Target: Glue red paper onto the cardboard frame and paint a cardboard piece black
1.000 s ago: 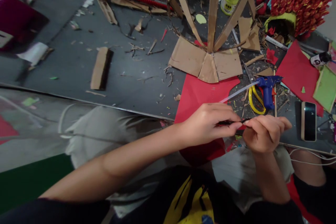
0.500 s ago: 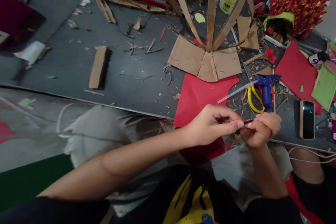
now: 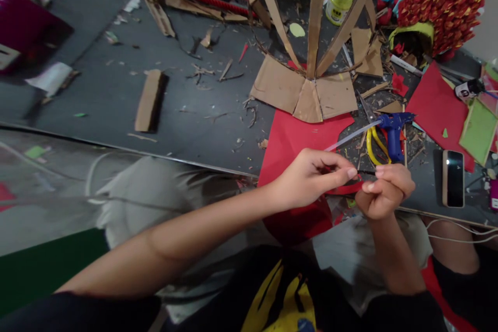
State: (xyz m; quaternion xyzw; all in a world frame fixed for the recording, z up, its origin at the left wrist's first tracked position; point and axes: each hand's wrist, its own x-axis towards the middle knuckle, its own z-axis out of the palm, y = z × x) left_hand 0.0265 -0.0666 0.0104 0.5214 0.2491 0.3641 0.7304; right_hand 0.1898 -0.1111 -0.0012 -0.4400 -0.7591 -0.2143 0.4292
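Note:
Both of my hands are over the front edge of the table, fingertips close together. My left hand [image 3: 317,179] is closed in a pinch on one end of a thin dark strip [image 3: 366,171]. At the strip's other end, the curled fingers of my right hand [image 3: 385,192] grip it. The strip is too small for me to tell its kind. A narrow red piece [image 3: 346,189] shows just below, between the hands; whether a hand holds it, I cannot tell. A red sheet [image 3: 299,135] lies behind my left hand, partly under a cardboard frame [image 3: 284,83] of bent strips.
Beyond my right hand lie a blue glue gun [image 3: 396,135] with a clear glue stick and yellow-handled scissors [image 3: 371,148]. A phone [image 3: 453,179] rests farther right. Toward the back stand a yellow jar [image 3: 340,2] and a red flower-like decoration [image 3: 439,8]. Cardboard scraps [image 3: 148,101] litter the table.
More of the dark strip shows between my hands, and my right hand's fingers have lifted apart from its thumb. The narrow red piece has come into view below the strip.

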